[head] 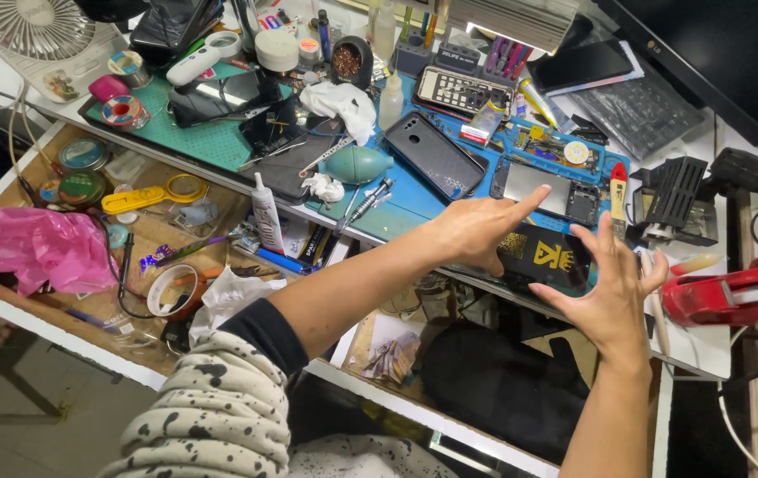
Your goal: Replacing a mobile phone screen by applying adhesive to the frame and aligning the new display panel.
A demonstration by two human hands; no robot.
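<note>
My left hand (476,228) reaches across the blue work mat (414,190), index finger stretched toward an opened phone body (545,188) with bare circuitry. My right hand (611,296) hovers with fingers spread over the near edge of a black phone part with a yellow emblem (549,257). Neither hand holds anything. A dark phone back cover (433,153) lies left of the opened phone. A red-tipped yellow pry tool (618,190) rests just right of the opened phone.
A teal air-blower bulb (357,164), glue tube (265,212), white cloth (342,102) and tweezers clutter the mat. A green mat (211,142) holds another device. A pink bag (34,248), tape rolls, a white fan (29,31), a keyboard (640,111) and a red tool (737,296) surround it.
</note>
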